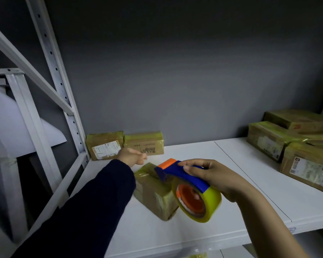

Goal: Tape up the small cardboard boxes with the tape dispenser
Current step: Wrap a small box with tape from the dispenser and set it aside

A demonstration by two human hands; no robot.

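Note:
My right hand (211, 175) grips a blue and orange tape dispenser (185, 175) carrying a yellowish clear tape roll (211, 203), held just above the near end of a small taped cardboard box (153, 190) lying on the white shelf (231, 183). My left hand (132, 156), in a dark sleeve, reaches past the box's far end; it looks blurred, fingers loosely curled, holding nothing that I can see. Two small taped boxes (104, 145) (145, 143) stand against the back wall.
Several taped boxes with labels (309, 168) are stacked at the right end of the shelf. A white metal rack upright (63, 94) and diagonal brace rise on the left. Grey wall behind. A seam (250, 181) runs across the shelf board.

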